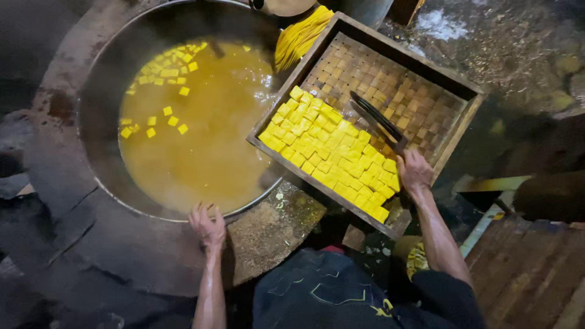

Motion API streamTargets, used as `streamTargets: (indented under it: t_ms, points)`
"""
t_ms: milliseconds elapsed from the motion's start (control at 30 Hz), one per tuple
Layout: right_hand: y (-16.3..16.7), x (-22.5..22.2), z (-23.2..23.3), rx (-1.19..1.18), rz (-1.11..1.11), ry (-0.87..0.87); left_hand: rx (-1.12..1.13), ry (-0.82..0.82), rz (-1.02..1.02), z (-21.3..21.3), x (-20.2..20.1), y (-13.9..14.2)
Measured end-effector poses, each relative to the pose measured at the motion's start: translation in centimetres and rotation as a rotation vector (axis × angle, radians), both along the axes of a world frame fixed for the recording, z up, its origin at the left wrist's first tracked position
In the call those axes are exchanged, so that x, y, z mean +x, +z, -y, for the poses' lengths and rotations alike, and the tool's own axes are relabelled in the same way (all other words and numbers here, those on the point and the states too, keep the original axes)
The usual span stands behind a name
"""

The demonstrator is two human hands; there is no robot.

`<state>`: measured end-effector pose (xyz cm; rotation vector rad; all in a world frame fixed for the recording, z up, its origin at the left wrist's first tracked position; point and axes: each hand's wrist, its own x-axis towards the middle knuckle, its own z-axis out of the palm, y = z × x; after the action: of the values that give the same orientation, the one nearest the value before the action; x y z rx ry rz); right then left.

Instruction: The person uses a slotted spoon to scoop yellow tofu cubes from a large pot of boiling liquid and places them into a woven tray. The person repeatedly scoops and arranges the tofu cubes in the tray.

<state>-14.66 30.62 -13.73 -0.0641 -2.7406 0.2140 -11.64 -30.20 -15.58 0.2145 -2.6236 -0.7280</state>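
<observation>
The left hand (207, 226) is laid flat, with fingers spread, on the near rim of a large round pan (97, 116) filled with yellow liquid, where some yellow cubes (159, 73) are floating at the far left. A dark flat tool (378, 119) is gripped by the right hand (414, 172), fingers closed around its handle, over a wooden tray (454, 85) with a woven bottom. Many yellow cubes (332, 152) are gathered in the near left part of the tray, which is tilted over the right edge of the pan.
</observation>
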Motion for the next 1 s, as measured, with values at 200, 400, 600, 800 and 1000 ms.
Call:
streamTargets:
  t_ms: [200,400,600,800,1000]
  points:
    - [1.3,2.6,2.9,0.015,0.018,0.056,0.047,-0.006,0.070,4.4,-0.4,0.1]
    - [0.7,-5.1,24.6,-0.921,-0.105,0.105,-0.096,-0.020,0.036,9.5,-2.7,-0.8]
    - [-1.9,-12.6,52.6,-1.019,0.652,0.201,-0.024,0.005,0.358,12.2,-3.7,-2.4]
    - [-5.5,-21.1,67.0,-0.455,0.739,0.321,0.128,0.046,0.391,14.8,-4.9,-5.2]
    - [-12.5,-31.3,75.8,-0.098,0.301,0.610,0.173,-0.005,0.496,16.5,-5.8,-8.7]
